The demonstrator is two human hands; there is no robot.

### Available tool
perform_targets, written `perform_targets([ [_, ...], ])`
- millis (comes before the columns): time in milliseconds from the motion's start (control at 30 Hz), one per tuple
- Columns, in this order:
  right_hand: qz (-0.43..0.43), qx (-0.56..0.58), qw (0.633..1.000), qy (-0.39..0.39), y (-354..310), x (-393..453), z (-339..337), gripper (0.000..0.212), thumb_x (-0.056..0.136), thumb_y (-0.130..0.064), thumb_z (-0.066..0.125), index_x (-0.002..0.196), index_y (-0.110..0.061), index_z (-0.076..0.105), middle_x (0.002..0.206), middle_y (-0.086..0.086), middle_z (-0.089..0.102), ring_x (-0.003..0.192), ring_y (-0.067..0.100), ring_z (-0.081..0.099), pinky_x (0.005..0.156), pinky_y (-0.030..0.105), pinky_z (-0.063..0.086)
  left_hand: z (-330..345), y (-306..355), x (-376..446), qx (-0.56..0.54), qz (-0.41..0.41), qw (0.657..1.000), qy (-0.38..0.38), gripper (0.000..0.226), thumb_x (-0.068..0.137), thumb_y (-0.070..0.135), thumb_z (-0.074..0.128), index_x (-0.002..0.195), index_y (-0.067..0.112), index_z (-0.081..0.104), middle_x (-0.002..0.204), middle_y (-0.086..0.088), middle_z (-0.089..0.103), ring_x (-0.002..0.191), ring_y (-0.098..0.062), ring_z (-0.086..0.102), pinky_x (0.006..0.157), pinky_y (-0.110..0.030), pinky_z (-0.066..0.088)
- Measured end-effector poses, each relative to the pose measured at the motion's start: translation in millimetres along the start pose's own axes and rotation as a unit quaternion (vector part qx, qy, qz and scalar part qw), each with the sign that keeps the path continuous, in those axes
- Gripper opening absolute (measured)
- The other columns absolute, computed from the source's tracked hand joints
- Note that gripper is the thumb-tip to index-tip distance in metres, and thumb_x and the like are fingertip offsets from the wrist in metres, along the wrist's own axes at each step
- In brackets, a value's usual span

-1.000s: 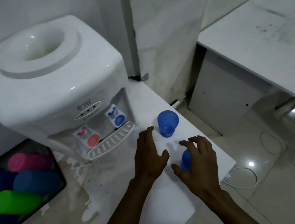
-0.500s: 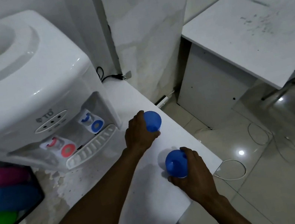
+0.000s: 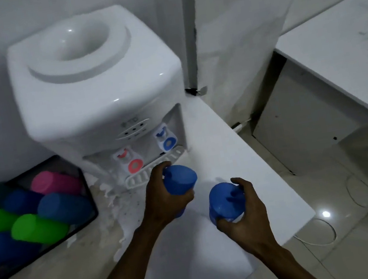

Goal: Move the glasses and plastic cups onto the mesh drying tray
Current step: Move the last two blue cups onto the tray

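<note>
Nearest the camera, the right hand [image 3: 241, 212] grasps a blue plastic cup [image 3: 225, 202], fingers curled around its wall and thumb over the upturned base, so the cup sits tilted and raised above the white tabletop [image 3: 241, 154]. Just to the left of it and slightly farther out, the left hand [image 3: 165, 196] is clenched around a second blue cup [image 3: 180, 179], also base-up and tipped toward the camera, with its lower part hidden behind the palm; whether either cup touches the tabletop cannot be told. The two cups are near each other but apart. Well to the left of the left hand, a black mesh drying tray [image 3: 89, 204] rests on a stained patch of the surface and holds plastic cups lying on their sides: two green cups [image 3: 37, 228], a pink cup [image 3: 56, 182], and several blue cups [image 3: 65, 208], packed touching one another. Directly beyond the left hand stands a white water dispenser [image 3: 96, 85], its slotted drip grille [image 3: 151, 170] just past the knuckles, with a red tap [image 3: 130, 161] and a blue tap [image 3: 166, 140] above it. Far to the right of the right hand, another white desk [image 3: 339, 52] stands over a glossy tiled floor [image 3: 348, 197].
</note>
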State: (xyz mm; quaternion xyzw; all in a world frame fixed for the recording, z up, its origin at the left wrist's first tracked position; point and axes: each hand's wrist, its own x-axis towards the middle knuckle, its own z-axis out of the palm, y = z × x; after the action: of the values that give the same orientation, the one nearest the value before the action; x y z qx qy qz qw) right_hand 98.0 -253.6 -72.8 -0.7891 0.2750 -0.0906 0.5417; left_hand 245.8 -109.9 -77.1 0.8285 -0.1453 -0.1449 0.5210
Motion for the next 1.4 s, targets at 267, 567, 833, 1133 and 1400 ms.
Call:
perform_targets([
  [267, -0.048, 0.046, 0.992, -0.108, -57.0, -3.3, 77.3, 0.077, 0.051, -0.023, 0.083, 0.120, -0.030, 0.049, 0.117, -0.017, 0.058, 0.102, 0.001, 0.058, 0.070, 0.009, 0.049, -124.6, -13.1, -55.2, -0.189, -0.100, 0.969, 0.123, 0.060, 0.055, 0.043, 0.074, 0.107, 0.019, 0.059, 0.109, -0.007, 0.067, 0.099, -0.025, 0.064, 0.077, -0.037, 0.057],
  [567, -0.056, 0.081, 0.959, -0.265, -122.7, -15.6, 186.0, 0.077, 0.070, -0.054, 0.071, 0.138, -0.036, 0.039, 0.132, -0.013, 0.055, 0.113, 0.006, 0.059, 0.092, 0.037, 0.055, -239.5, -12.4, -72.4, -0.405, -0.187, 0.844, 0.299, 0.029, 0.096, 0.036, 0.046, 0.105, 0.016, 0.065, 0.081, 0.001, 0.076, 0.067, -0.013, 0.070, 0.056, -0.028, 0.057],
  [833, -0.080, 0.094, 0.967, -0.224, -198.7, 6.2, 273.0, 0.066, 0.077, -0.032, 0.076, 0.132, -0.025, 0.040, 0.112, -0.017, 0.052, 0.089, -0.024, 0.053, 0.066, 0.004, 0.047, -331.6, -22.2, -51.5, -0.348, -0.265, 0.865, 0.246, 0.046, 0.037, 0.029, 0.067, 0.079, 0.014, 0.059, 0.075, -0.007, 0.059, 0.060, -0.023, 0.053, 0.056, -0.028, 0.043],
  [1133, -0.103, 0.000, 0.990, -0.094, -266.1, 83.2, 332.2, 0.053, 0.062, -0.026, 0.081, 0.105, -0.017, 0.051, 0.096, -0.002, 0.057, 0.076, 0.010, 0.057, 0.057, 0.019, 0.041, -398.6, -49.7, 18.9, 0.036, -0.158, 0.947, 0.278, 0.054, 0.066, 0.025, 0.080, 0.113, 0.014, 0.056, 0.106, -0.002, 0.055, 0.083, -0.012, 0.053, 0.059, -0.019, 0.040],
  [1400, -0.089, -0.210, 0.963, -0.146, -261.9, 135.8, 375.3, 0.063, 0.063, -0.025, 0.078, 0.121, -0.018, 0.054, 0.124, 0.013, 0.047, 0.101, 0.034, 0.058, 0.084, 0.042, 0.054, -390.4, -90.8, 63.8, 0.219, -0.160, 0.941, 0.204, 0.068, 0.060, 0.030, 0.082, 0.115, 0.010, 0.048, 0.114, -0.010, 0.052, 0.100, -0.026, 0.053, 0.075, -0.035, 0.047],
])
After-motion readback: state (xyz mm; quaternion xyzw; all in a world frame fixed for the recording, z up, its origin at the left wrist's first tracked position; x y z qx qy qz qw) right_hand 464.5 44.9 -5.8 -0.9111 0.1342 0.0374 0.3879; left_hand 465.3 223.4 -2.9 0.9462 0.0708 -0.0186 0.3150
